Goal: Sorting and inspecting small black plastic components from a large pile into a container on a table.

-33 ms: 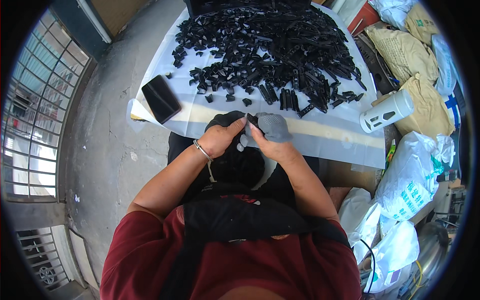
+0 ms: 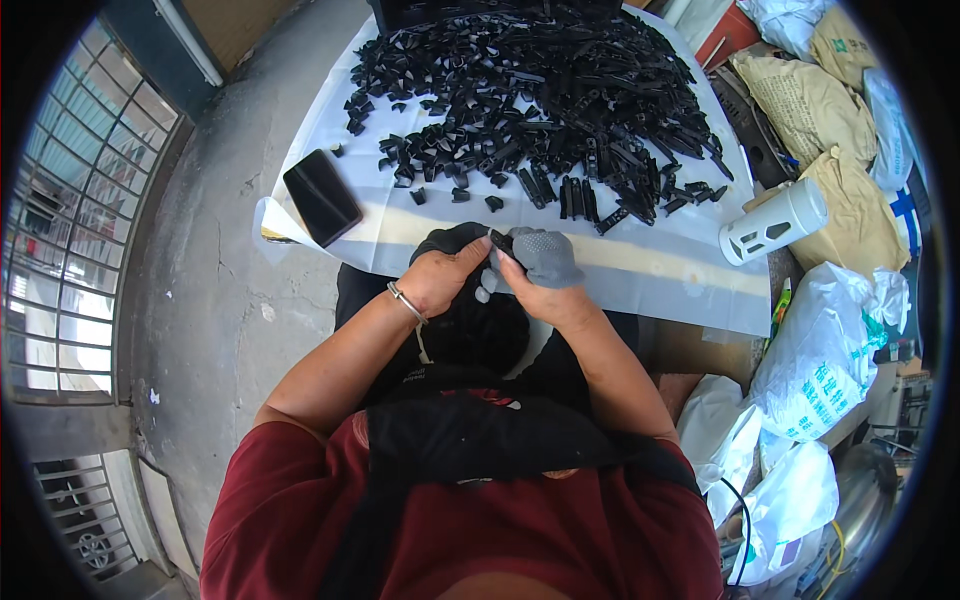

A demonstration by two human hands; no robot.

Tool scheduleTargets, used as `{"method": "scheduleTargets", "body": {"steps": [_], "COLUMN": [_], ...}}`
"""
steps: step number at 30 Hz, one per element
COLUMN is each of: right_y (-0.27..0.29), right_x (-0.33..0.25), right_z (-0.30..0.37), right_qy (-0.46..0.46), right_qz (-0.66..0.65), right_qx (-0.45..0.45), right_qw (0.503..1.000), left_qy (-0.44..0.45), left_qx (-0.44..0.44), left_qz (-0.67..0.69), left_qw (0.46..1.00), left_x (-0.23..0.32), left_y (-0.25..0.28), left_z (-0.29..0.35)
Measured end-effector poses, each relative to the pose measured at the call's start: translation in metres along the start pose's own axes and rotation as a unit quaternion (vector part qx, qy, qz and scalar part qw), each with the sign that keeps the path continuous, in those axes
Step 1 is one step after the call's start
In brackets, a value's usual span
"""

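Just in front of the table's near edge, my left hand (image 2: pixel 442 275) and my right hand (image 2: pixel 548 268) meet over my lap. Between their thumbs and fingers they grip a small black plastic piece (image 2: pixel 502 242). Both hands are closed; grey and black partial gloves cover the fingers, with the thumbs bare. The piece's underside is hidden by the fingers. Beyond them, a large heap of black plastic parts (image 2: pixel 560 100) spreads over the white-covered table (image 2: pixel 400 215). Short angular bits lie mostly at the left and longer strips at the right.
A dark phone (image 2: pixel 322 199) lies at the table's left edge. At its right edge a white perforated cylinder (image 2: pixel 775 222) lies tilted. Sacks (image 2: pixel 812 350) and brown bags (image 2: pixel 815 105) crowd the right side. Concrete floor (image 2: pixel 225 250) and a barred window (image 2: pixel 75 210) are at left.
The black plastic piece has shifted very slightly between my fingers. Both hands stay in the same place.
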State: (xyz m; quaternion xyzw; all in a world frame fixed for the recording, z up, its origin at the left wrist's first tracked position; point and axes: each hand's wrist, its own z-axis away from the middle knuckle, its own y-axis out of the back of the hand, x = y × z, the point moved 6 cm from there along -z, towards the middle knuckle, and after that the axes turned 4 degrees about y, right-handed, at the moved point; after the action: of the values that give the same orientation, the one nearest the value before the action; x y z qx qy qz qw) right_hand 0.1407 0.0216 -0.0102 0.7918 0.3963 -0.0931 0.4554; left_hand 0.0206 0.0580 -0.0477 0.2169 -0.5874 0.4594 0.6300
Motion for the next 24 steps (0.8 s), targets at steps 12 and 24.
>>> {"method": "scheduleTargets", "body": {"steps": [12,24], "right_y": [0.006,0.025], "right_x": [-0.023,-0.033], "right_z": [0.011,0.018], "right_qy": [-0.027,0.015], "right_qz": [0.028,0.120], "right_qx": [-0.043,-0.033], "right_qw": [0.998,0.992], "left_qy": [-0.051,0.000], "left_qx": [-0.009,0.054], "left_qz": [-0.035,-0.183], "left_qw": [0.998,0.982], "left_x": [-0.009,0.007], "left_y": [-0.014,0.003], "left_z": [0.014,0.016]}}
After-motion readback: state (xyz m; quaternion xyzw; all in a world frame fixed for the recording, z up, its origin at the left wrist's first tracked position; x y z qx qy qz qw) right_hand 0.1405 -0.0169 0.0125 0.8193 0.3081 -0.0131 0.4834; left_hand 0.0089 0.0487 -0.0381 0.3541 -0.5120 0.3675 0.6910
